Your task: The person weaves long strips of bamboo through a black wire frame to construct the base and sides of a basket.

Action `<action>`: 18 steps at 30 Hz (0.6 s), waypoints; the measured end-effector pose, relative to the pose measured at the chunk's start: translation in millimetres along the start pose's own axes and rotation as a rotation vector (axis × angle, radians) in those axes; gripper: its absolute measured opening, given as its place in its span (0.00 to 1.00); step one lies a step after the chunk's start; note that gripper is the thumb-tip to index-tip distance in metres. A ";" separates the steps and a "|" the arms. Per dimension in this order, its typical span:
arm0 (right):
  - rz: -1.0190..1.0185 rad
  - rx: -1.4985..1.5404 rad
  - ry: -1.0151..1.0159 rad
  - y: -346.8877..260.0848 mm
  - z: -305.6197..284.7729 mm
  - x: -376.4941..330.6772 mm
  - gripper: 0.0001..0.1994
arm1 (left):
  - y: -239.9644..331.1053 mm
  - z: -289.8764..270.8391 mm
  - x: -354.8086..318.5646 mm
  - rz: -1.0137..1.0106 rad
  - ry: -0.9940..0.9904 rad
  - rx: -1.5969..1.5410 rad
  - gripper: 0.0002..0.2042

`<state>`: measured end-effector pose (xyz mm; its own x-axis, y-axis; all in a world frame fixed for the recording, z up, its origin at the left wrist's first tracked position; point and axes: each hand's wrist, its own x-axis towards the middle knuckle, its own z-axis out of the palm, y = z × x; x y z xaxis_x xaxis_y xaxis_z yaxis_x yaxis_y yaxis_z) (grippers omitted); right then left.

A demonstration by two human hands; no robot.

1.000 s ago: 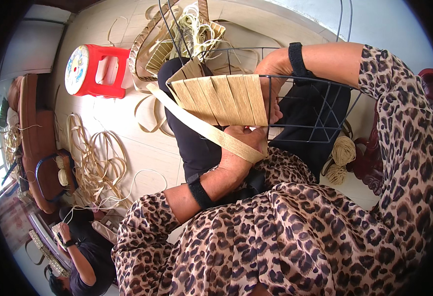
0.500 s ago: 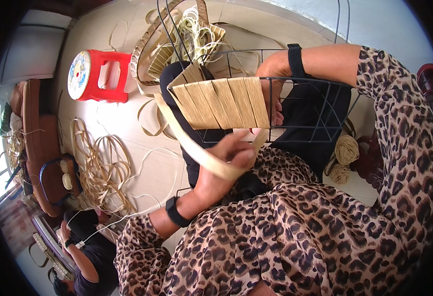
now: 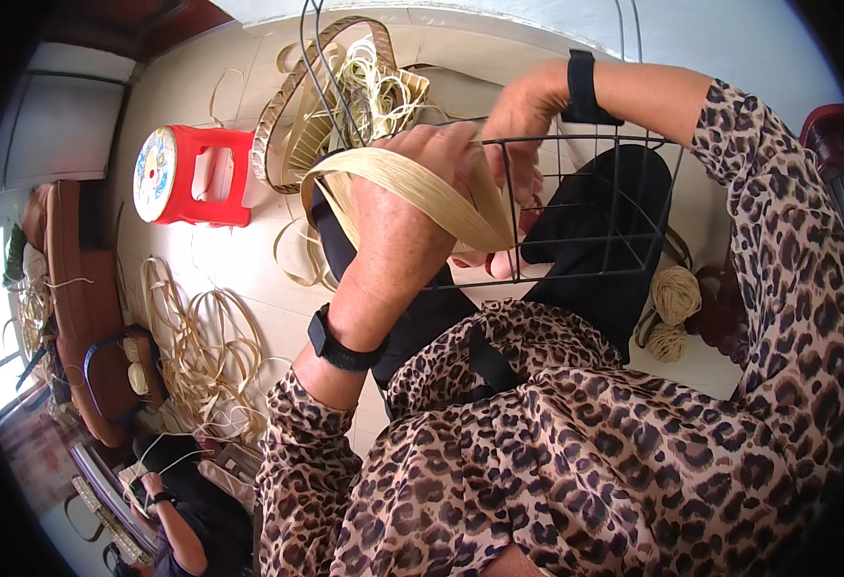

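A black wire basket frame [image 3: 614, 240] rests across my lap, one end wrapped in flat tan strip that my left arm now largely covers. My left hand [image 3: 432, 154] is at the frame's top rim with its fingers curled around the pale tan strip [image 3: 412, 183]. The strip loops over the back of that wrist and folds near the bottom wire; its grip is partly hidden. My right hand [image 3: 523, 120] reaches over the far rim into the frame, close to the left fingertips. Its fingers point down, blurred and partly behind the wires.
Ahead on the tiled floor lies a basket [image 3: 408, 91] filled with loose pale strips. A red stool [image 3: 225, 178] stands to the left, with a tangle of tan strips [image 3: 206, 346] nearer me. Twine balls [image 3: 677, 293] lie right of my legs. Another person [image 3: 201, 500] sits at lower left.
My left hand has moved up and away from my body to the top rim, taking the strip with it. My right hand has lifted from inside the frame toward the rim.
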<state>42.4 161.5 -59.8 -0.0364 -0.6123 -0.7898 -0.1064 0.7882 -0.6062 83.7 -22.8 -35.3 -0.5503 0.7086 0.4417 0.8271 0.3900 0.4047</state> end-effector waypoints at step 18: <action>-0.369 -0.163 0.776 -1.8 -22.5 -24.9 0.08 | -11.9 -13.0 9.0 -0.211 -0.097 -0.282 0.07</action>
<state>21.0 174.0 -36.9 -0.6314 -0.7427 -0.2231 -0.3832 0.5490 -0.7428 67.4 -28.7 -25.7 -0.6809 0.6873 0.2527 0.6251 0.3657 0.6896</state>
